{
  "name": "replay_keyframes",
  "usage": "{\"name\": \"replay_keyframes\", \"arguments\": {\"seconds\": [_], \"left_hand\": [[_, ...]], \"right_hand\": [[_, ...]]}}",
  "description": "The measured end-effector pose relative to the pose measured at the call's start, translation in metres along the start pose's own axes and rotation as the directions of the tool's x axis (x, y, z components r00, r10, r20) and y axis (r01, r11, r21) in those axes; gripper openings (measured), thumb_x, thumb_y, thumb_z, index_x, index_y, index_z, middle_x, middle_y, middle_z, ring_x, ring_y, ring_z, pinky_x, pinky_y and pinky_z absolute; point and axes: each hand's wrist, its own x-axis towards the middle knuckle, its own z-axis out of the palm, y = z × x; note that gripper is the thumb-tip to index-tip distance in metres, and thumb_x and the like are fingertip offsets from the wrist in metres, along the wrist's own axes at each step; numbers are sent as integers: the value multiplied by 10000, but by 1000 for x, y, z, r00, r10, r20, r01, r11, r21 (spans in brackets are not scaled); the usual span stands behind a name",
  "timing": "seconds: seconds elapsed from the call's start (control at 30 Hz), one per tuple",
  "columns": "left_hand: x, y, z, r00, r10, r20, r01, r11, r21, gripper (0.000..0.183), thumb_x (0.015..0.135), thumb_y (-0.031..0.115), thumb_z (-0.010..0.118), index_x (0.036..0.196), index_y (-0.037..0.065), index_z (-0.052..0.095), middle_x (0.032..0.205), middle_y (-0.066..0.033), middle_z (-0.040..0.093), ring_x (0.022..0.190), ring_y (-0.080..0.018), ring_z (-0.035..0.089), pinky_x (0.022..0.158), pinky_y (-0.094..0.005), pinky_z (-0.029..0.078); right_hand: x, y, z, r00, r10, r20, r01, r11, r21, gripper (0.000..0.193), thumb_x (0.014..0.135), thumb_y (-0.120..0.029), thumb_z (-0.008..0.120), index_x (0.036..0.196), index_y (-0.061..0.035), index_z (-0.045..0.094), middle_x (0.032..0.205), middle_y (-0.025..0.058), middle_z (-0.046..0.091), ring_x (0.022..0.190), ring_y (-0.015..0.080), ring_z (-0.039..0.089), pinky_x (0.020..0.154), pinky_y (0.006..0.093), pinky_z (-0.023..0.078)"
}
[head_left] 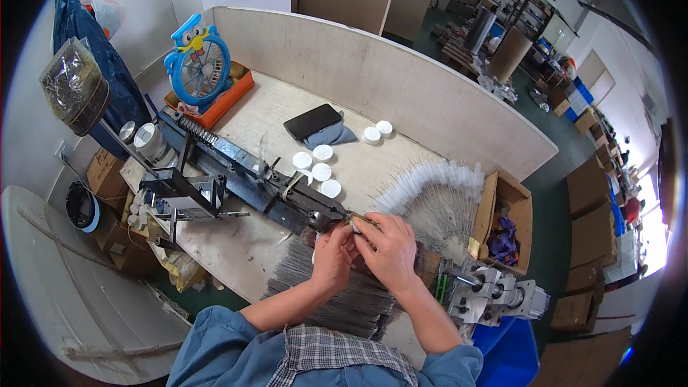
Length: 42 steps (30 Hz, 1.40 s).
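Observation:
My left hand [334,256] and my right hand [388,245] meet at the near end of a long dark metal bench device [297,192]. Both have bent fingers pinched together at the fingertips. Whatever they hold is too small and too covered by the fingers to name. Beside my left hand is a round dark knob [317,220] on the device. Below my wrists lies a thick stack of thin grey rods [326,290]. Past my right hand, a fan of thin rods with white ends [441,185] spreads over the table.
Several round white containers [322,172] stand beyond the device, near a black phone [312,122] on a grey cloth. A blue cartoon-shaped fan [199,68] sits in an orange tray [240,92]. At right are a cardboard box with purple cloth [530,223] and a silver machine [502,294].

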Motion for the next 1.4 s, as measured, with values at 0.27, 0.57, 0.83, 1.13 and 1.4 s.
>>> {"name": "replay_keyframes", "arguments": {"seconds": [0.27,0.57,0.83,1.13,1.4], "left_hand": [[8,-10,-19,998,-52,34,53,998,-32,289,950,255,419,1040,35,583,1013,-64,641,933,-200,629,829,-368,492],[-3,7,4,998,-65,-14,63,991,-120,253,941,233,458,990,26,594,958,-69,656,902,-181,633,852,-327,481],[-5,5,9,999,-40,0,40,996,-82,199,933,201,504,977,32,599,978,-59,645,886,-170,638,822,-315,508],[-2,3,12,998,23,-55,-24,1000,-17,109,910,105,554,969,23,594,959,-52,625,855,-137,629,763,-275,534],[-6,9,18,998,2,-58,-5,998,-60,106,901,97,571,965,14,585,955,-50,621,856,-132,623,773,-273,528]], "right_hand": [[2,0,3,1000,9,10,-9,1000,19,266,714,-154,719,977,-118,712,997,35,640,912,227,595,791,357,448],[5,-5,10,999,7,-43,-6,1000,27,279,694,-159,738,968,-114,711,983,23,642,898,212,599,784,354,449],[0,-4,2,994,0,-113,-6,998,-55,259,718,-200,732,970,-149,704,958,-11,637,876,188,596,769,332,427],[-8,4,-2,996,26,-83,-30,998,-55,230,730,-218,734,953,-164,720,952,-10,635,870,190,589,748,333,423],[-11,5,-1,995,29,-90,-33,999,-38,229,725,-215,736,947,-161,718,957,-5,637,872,191,592,747,332,426]]}}
